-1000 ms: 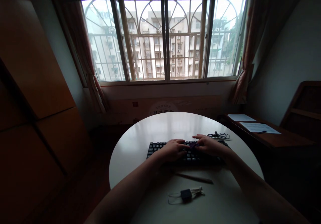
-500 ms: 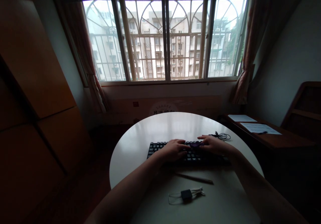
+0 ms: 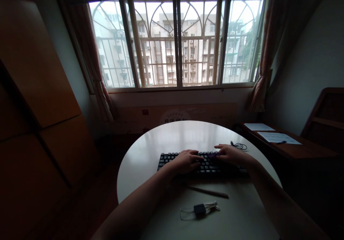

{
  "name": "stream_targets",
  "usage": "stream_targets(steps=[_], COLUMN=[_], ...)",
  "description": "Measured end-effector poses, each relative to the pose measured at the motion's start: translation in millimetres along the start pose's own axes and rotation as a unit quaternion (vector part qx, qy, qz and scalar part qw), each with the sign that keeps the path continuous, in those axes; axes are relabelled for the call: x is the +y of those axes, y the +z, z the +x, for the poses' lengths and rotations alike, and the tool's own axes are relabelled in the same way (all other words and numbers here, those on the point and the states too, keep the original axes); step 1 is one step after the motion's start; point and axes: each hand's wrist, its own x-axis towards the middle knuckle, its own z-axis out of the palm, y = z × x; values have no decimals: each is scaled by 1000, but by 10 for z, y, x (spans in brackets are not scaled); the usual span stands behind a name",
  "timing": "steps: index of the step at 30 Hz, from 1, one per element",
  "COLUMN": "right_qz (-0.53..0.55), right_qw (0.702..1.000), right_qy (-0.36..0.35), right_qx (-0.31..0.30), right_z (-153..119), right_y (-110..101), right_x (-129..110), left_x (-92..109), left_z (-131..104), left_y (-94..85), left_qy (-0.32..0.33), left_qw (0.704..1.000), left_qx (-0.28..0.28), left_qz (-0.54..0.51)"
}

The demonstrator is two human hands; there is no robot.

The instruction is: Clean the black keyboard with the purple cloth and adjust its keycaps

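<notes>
A black keyboard [image 3: 208, 167] lies across the white round table [image 3: 145, 150]. My left hand [image 3: 186, 160] rests flat on its middle-left keys, fingers stretched to the right and holding nothing. Over the right part of the keys, my right hand [image 3: 231, 154] presses a crumpled purple cloth [image 3: 214, 154] between its fingers and the keyboard. The cloth sticks out to the left of that hand. Much of the keyboard's right end is hidden under my right hand and wrist.
Nearer me lie a thin brown stick [image 3: 208, 191] and a small black block with wire loops [image 3: 199, 210]. A coiled black cable [image 3: 239, 145] is behind my right hand. On the right, a wooden side table [image 3: 301, 152] holds papers [image 3: 279, 137] and a pen.
My right hand and the purple cloth have shifted slightly to the right along the keys. My left hand stays in place.
</notes>
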Motion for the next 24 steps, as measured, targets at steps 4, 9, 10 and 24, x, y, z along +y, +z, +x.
stream_targets(steps=[4,9,10,24], right_qz=[-7,-28,-31,-11], right_qw=[1000,999,999,1000], right_qy=[-4,-24,-27,-27], right_qx=[-6,9,15,0], right_z=[-2,7,8,36], right_y=[-3,9,13,76], right_x=[-4,-62,-79,-89], left_x=[-16,-29,-30,-32], left_z=[3,14,17,12], left_y=[18,37,40,34], left_qy=[1,7,7,8], left_qw=[1000,1000,1000,1000], left_qx=[2,8,10,9], left_qz=[2,4,5,9])
